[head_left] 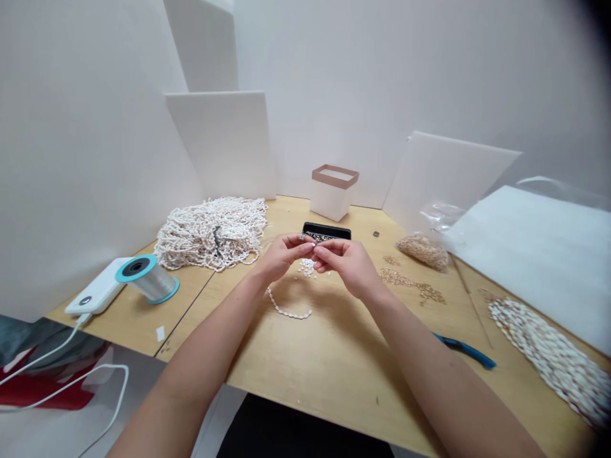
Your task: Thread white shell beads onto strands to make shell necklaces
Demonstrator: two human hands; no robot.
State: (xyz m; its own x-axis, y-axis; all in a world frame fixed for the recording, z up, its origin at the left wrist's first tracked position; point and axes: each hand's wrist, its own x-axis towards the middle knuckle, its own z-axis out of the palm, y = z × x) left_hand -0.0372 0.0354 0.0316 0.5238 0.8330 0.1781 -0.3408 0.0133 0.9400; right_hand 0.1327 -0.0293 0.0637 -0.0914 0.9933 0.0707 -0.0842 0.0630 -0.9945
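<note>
My left hand (285,256) and my right hand (344,262) meet over the middle of the table, thumbs and fingers pinched together. Between the fingertips shows a tiny white bead (314,245); any thread there is too fine to make out. A short strand of white beads (289,313) lies on the wood below, its upper end passing out of sight near my left hand. Just under the fingertips is a small heap of loose white beads (307,268). Behind the hands stands a black tray (327,228) with small shiny pieces in it, partly covered by my fingers.
Bundled white bead strands (210,232), a wire spool (147,278) and a white power bank (98,289) are left. A box (331,193) stands behind. To the right are gold-coloured pieces (405,280), a bag (424,249), blue-handled pliers (465,350) and shell-like strands (548,356).
</note>
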